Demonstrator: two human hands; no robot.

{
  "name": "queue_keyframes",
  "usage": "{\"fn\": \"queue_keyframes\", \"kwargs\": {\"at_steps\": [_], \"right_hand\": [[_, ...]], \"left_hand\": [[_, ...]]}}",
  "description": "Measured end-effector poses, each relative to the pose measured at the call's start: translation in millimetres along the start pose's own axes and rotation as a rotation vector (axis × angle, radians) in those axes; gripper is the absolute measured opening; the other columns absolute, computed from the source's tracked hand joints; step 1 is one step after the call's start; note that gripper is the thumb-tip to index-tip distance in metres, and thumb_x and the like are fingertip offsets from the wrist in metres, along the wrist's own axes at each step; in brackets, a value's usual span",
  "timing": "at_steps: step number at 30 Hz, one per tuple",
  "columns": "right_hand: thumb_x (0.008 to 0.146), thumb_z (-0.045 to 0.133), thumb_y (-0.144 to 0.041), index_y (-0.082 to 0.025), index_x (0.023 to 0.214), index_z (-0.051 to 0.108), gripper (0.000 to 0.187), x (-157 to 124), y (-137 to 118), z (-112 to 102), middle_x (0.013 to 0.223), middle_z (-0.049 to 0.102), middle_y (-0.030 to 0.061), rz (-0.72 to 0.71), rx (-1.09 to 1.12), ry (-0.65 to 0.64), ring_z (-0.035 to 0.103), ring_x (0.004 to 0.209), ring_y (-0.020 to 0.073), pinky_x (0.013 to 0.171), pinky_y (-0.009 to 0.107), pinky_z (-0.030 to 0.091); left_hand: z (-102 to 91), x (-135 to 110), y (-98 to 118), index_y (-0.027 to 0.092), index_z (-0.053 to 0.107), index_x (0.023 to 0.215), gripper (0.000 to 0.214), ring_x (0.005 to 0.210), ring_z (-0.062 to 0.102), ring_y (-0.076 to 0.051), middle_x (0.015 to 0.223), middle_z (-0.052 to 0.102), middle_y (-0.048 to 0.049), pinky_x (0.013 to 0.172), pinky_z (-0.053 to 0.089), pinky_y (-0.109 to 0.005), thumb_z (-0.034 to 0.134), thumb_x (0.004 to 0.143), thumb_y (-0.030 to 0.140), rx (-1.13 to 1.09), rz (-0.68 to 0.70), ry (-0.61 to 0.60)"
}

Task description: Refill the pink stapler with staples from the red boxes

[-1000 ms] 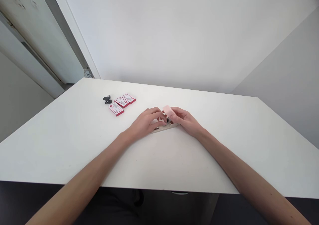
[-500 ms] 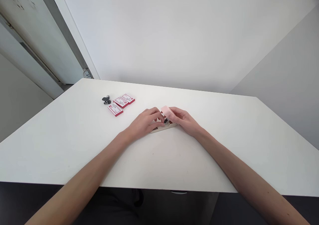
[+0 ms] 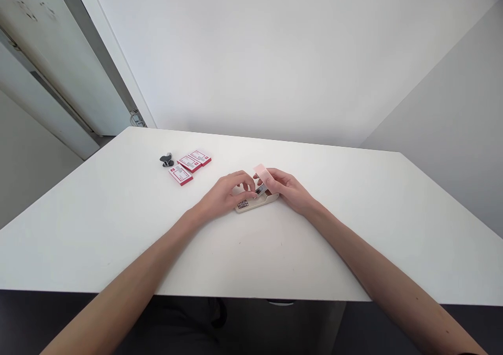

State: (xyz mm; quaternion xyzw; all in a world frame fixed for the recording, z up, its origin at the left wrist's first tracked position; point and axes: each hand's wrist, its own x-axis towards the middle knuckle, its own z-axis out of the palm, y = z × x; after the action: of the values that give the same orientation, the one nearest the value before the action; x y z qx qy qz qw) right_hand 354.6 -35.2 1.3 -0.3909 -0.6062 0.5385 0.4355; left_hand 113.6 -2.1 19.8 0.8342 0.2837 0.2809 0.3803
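A stapler lies on the table between my hands, its cream base [image 3: 255, 203] flat and its pink top [image 3: 262, 172] lifted. A strip of metal, the staple channel [image 3: 261, 189], shows between them. My right hand [image 3: 286, 188] is closed around the pink top at the hinge end. My left hand [image 3: 234, 189] is in a pinch, thumb and fingertips at the near end of the metal channel. Whatever lies between those fingertips is too small to make out. A dark patterned patch [image 3: 242, 204] shows on the base below my left hand.
Three red-and-white small boxes [image 3: 181, 174] lie to the left, apparently with a grey mark on each. Beside them sits a black staple remover [image 3: 167, 160]. The white table [image 3: 251, 260] meets a white wall [image 3: 275, 56] behind.
My left hand has drawn slightly back to the left from the metal channel, uncovering more of the base and its patterned patch. My right hand stays on the pink top.
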Motion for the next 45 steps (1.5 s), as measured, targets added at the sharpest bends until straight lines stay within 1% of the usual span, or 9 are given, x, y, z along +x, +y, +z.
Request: {"fn": "queue_keyframes", "kwargs": {"at_steps": [3,7,9,16,23,28,33,39,45], "right_hand": [[0.095,0.072,-0.062,-0.031,0.123,0.075,0.042,0.3,0.7,-0.9,0.111,0.067,0.0051,0.003,0.023,-0.010,0.061,0.094,0.0207,0.083,0.035,0.050],[0.095,0.071,-0.062,-0.030,0.124,0.076,0.043,0.6,1.0,-1.0,0.108,0.066,0.0047,-0.004,0.019,-0.021,0.059,0.092,0.0199,0.083,0.034,0.050],[0.095,0.071,-0.063,-0.030,0.124,0.076,0.044,0.8,1.2,-1.0,0.107,0.067,0.0047,-0.006,0.013,-0.019,0.059,0.092,0.0200,0.083,0.034,0.050],[0.094,0.072,-0.063,-0.030,0.124,0.076,0.045,0.3,1.3,-0.8,0.109,0.067,0.0051,0.020,0.038,-0.015,0.063,0.091,0.0202,0.082,0.035,0.051],[0.094,0.071,-0.065,-0.029,0.125,0.075,0.048,-0.1,-0.8,0.2,0.108,0.071,0.0054,0.026,-0.010,-0.009,0.063,0.091,0.0213,0.083,0.036,0.051],[0.094,0.071,-0.064,-0.029,0.127,0.075,0.049,-0.8,-2.8,1.6,0.107,0.071,0.0051,0.008,-0.053,-0.010,0.059,0.086,0.0193,0.081,0.035,0.049],[0.093,0.072,-0.063,-0.029,0.125,0.076,0.046,-1.1,-4.3,1.9,0.106,0.069,0.0044,0.016,-0.061,0.006,0.057,0.084,0.0176,0.080,0.033,0.048],[0.093,0.072,-0.063,-0.028,0.125,0.076,0.048,-0.7,-2.7,1.2,0.106,0.068,0.0056,0.017,-0.060,0.009,0.056,0.084,0.0185,0.079,0.033,0.048],[0.094,0.074,-0.060,-0.028,0.124,0.075,0.044,-1.1,-3.4,1.9,0.108,0.069,0.0052,0.020,-0.042,0.003,0.057,0.086,0.0181,0.080,0.032,0.047]], "left_hand": [[-0.6,0.0,-1.4,0.025,0.067,0.096,0.019,0.097,0.064,-0.019,0.104,0.069,-0.0020,0.080,0.053,-0.033,0.064,0.100,0.043,0.028,0.016,-0.007],[-1.7,-0.8,-3.2,0.025,0.066,0.097,0.020,0.103,0.062,-0.021,0.106,0.069,-0.0020,0.097,0.048,-0.038,0.063,0.102,0.044,0.160,0.084,-0.021],[-2.2,-1.0,-3.6,0.025,0.065,0.098,0.019,0.103,0.062,-0.021,0.105,0.069,-0.0016,0.100,0.046,-0.039,0.063,0.103,0.044,0.206,0.113,-0.029],[-1.4,0.3,-5.8,0.025,0.064,0.098,0.014,0.098,0.066,-0.019,0.099,0.071,0.0002,0.106,0.044,-0.040,0.064,0.103,0.039,0.184,0.195,0.015],[-1.6,-2.0,-3.2,0.027,0.069,0.099,0.014,0.103,0.070,-0.020,0.105,0.078,0.0019,0.105,0.046,-0.041,0.064,0.103,0.039,0.168,0.133,0.041],[0.1,-2.2,-5.6,0.026,0.071,0.096,0.010,0.089,0.072,-0.018,0.095,0.080,0.0027,0.100,0.050,-0.040,0.069,0.099,0.035,0.263,0.230,0.080],[2.6,-1.0,-10.2,0.024,0.069,0.092,0.008,0.089,0.071,-0.019,0.092,0.077,0.0003,0.091,0.052,-0.038,0.070,0.097,0.030,0.313,0.306,0.138],[2.9,-1.6,-9.3,0.024,0.068,0.092,0.007,0.087,0.070,-0.018,0.090,0.076,0.0011,0.089,0.051,-0.037,0.072,0.094,0.029,0.309,0.278,0.149],[0.9,-1.7,-0.4,0.024,0.070,0.090,0.007,0.087,0.069,-0.017,0.088,0.075,0.0020,0.087,0.052,-0.034,0.076,0.090,0.027,0.209,0.224,0.173]]}}
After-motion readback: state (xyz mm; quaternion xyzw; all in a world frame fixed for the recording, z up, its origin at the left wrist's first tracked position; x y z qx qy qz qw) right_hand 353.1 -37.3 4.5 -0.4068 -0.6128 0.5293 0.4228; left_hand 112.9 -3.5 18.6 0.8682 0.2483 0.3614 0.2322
